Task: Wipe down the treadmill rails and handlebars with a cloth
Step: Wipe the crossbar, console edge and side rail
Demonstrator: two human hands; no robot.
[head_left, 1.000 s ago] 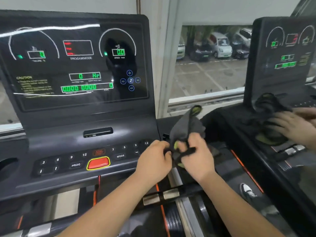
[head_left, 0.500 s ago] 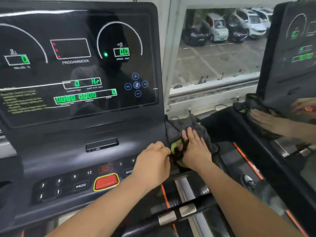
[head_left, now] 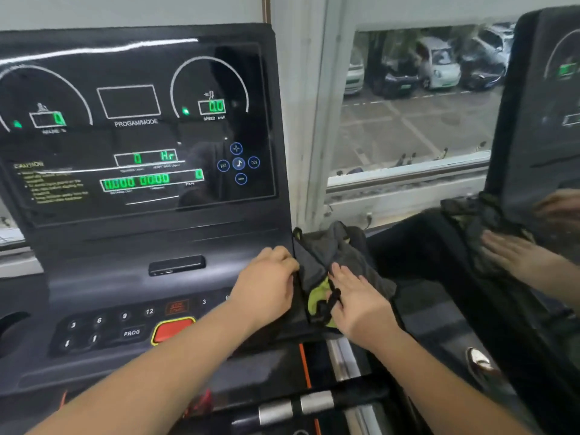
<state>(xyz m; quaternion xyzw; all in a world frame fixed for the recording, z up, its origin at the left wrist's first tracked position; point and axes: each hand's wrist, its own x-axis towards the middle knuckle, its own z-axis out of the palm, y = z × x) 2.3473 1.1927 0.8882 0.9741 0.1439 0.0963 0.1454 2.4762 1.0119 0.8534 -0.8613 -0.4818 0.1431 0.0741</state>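
Gym floor against a window (head_left: pixel 408 120), car park outside. Treadmill console (head_left: pixel 135 240) fills the left half: lit screen, keypad, red stop button (head_left: pixel 172 329). Second treadmill (head_left: pixel 539 136) at the right edge, where another person's hand (head_left: pixel 518 255) lies flat on a separate dark rag (head_left: pixel 470 215); not our job. Handlebar (head_left: pixel 298 406) with metal sensor sleeves runs across the bottom, below both forearms, nothing touching it. Cloth (head_left: pixel 326 252), dark grey with a yellow-green face showing, sits bunched on the console's right shelf, just beside the screen panel's lower right corner. Left hand (head_left: pixel 266 287) is at the cloth's left edge, fingers curled onto it, looks like a grip on the hem. Right hand (head_left: pixel 361 302) is on top of the cloth, fingers (head_left: pixel 340 273) straight and spread, pressing down, holding nothing; a black loop of the cloth lies by the thumb. Read: either wiping the console's right end or flattening the cloth there, can't tell which. Rails and handlebar look not yet reached. Next move needs the cloth gathered into one hand, brought down to the handlebar, wrapped round the tube and run along its length, sensor sleeves included, then out to the side rails.
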